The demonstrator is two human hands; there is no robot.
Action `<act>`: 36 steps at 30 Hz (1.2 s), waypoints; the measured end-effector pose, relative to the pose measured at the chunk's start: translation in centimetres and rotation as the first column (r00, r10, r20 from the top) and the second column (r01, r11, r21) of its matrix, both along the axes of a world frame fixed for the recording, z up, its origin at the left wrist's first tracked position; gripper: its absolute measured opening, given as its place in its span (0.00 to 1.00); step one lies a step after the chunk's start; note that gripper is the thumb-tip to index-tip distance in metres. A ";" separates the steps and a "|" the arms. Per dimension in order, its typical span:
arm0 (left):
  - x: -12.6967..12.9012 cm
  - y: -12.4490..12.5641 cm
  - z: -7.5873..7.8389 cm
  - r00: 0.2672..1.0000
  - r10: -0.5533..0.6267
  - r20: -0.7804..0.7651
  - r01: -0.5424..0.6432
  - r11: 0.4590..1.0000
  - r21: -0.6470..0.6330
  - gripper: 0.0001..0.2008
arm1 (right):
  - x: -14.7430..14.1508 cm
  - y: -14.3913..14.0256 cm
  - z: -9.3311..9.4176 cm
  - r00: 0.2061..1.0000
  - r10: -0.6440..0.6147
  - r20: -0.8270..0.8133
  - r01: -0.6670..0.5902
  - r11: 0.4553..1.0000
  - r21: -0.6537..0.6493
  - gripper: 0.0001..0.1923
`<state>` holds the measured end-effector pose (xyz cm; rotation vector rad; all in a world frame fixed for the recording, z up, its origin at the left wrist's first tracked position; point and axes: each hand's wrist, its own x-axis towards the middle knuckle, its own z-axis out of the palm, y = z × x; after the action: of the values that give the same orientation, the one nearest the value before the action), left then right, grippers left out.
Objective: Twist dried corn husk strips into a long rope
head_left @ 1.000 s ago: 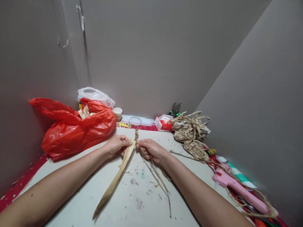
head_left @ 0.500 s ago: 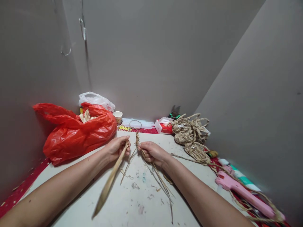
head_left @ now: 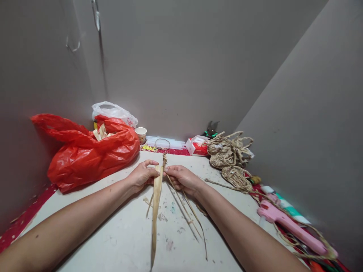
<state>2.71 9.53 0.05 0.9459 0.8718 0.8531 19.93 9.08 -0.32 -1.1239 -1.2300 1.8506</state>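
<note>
A long, flat strip of pale dried husk hangs toward me, its upper end pinched in my left hand. That hand's thumb and fingers are closed on the strip. Close beside it, my right hand grips the lower part of a short braided cord whose top points away from me. Thin loose strands trail from under the right hand over the white board. The strip's upper end touches or nearly touches the braid; I cannot tell which.
At the left sits a red plastic bag of husk strips, with a paper cup behind. Bundled twine slippers, a tissue pack and pliers stand back right. A pink glue gun lies right. Grey walls enclose the table.
My left hand has moved right, bringing the strip up beside the braid. The strip has swung from slanting left to nearly straight, its flat side showing. My right hand keeps its hold.
</note>
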 end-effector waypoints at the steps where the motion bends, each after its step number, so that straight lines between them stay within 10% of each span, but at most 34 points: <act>1: 0.1 0.0 0.0 1.000 0.001 -0.005 -0.001 1.000 -0.001 0.24 | 0.0 0.0 -0.1 1.000 0.008 0.002 -0.008 1.000 0.004 0.16; 36: 0.5 -0.5 -0.9 0.997 0.035 -0.070 -0.022 0.984 0.179 0.18 | -0.2 -0.1 -0.6 0.999 -0.025 0.048 0.024 1.000 0.014 0.20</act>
<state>3.17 9.06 -0.82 1.1284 0.8839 0.9371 19.75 9.01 -0.90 -1.1775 -1.2484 1.8038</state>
